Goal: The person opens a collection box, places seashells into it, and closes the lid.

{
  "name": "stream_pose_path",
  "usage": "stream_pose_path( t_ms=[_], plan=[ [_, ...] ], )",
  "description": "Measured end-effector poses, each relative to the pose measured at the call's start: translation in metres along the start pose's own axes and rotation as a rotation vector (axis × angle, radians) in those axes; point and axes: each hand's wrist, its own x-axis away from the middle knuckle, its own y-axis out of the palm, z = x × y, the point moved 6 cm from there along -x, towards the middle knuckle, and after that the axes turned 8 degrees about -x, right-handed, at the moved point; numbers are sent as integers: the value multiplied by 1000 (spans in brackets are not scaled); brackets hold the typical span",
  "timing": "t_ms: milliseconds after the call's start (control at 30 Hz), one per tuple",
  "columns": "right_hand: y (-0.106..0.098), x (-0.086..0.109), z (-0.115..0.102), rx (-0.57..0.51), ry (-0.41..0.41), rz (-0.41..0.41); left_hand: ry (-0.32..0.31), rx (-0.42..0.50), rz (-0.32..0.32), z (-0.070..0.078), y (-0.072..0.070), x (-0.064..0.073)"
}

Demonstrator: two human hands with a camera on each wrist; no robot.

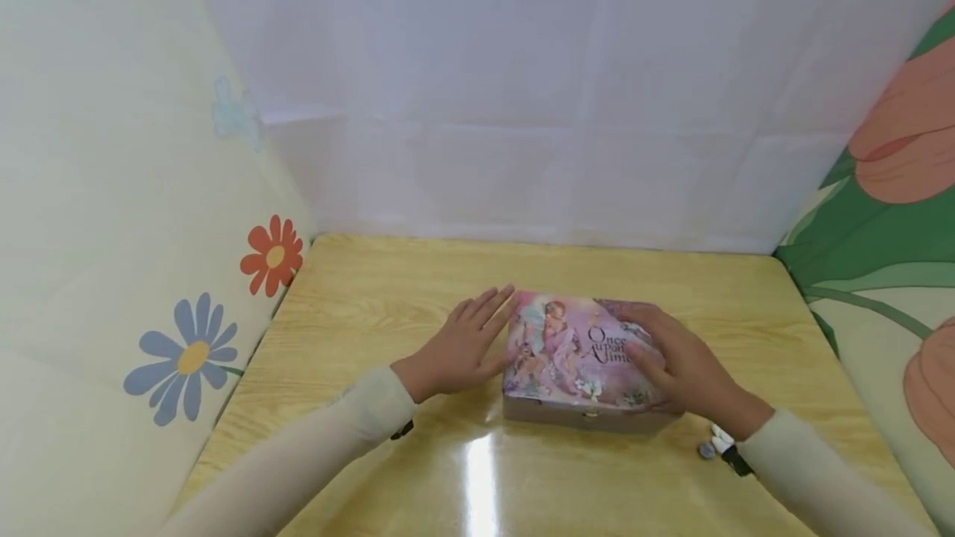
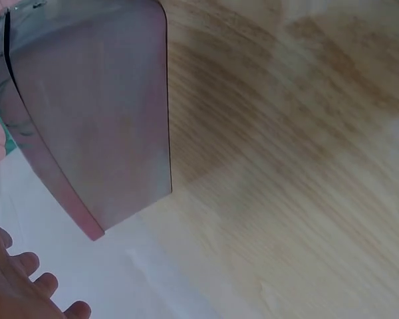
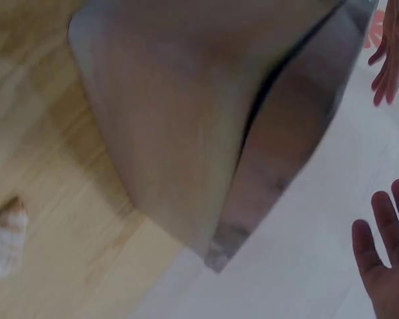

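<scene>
A pink box (image 1: 552,363) with fairy pictures and "Once upon a Time" lettering lies on the wooden table, its lid down and a small clasp on the front. My left hand (image 1: 458,350) is beside the box's left edge with straight fingers; whether it touches is unclear. Over the right end of the lid is my right hand (image 1: 686,363), fingers extended and holding nothing. The left wrist view shows the box's plain side (image 2: 100,119) with left fingertips (image 2: 28,262) apart from it. Spread right fingers (image 3: 388,219) appear in the right wrist view, where a dark seam runs under the lid.
A striped white-and-brown shell (image 3: 6,239) lies right of the box, and a small grey piece (image 1: 706,451) is near my right wrist. White cloth (image 1: 522,89) hangs behind the table (image 1: 373,272); flower-printed sheets (image 1: 82,189) stand at both sides.
</scene>
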Motion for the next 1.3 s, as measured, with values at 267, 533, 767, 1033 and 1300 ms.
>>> stream_pose_path(
  t_ms=[267,533,767,1033,1300],
  plan=[
    [17,16,-31,-141,-115,54,23,30,-2,8,3,7],
    [48,42,-53,-367,-111,11,37,36,-13,12,2,12],
    [86,66,-48,-527,18,-87,41,43,-31,14,1,14],
    [104,79,-22,-542,317,-43,59,37,-33,14,3,17],
    [110,90,-13,-571,453,-28,62,59,-79,13,5,19]
  ],
)
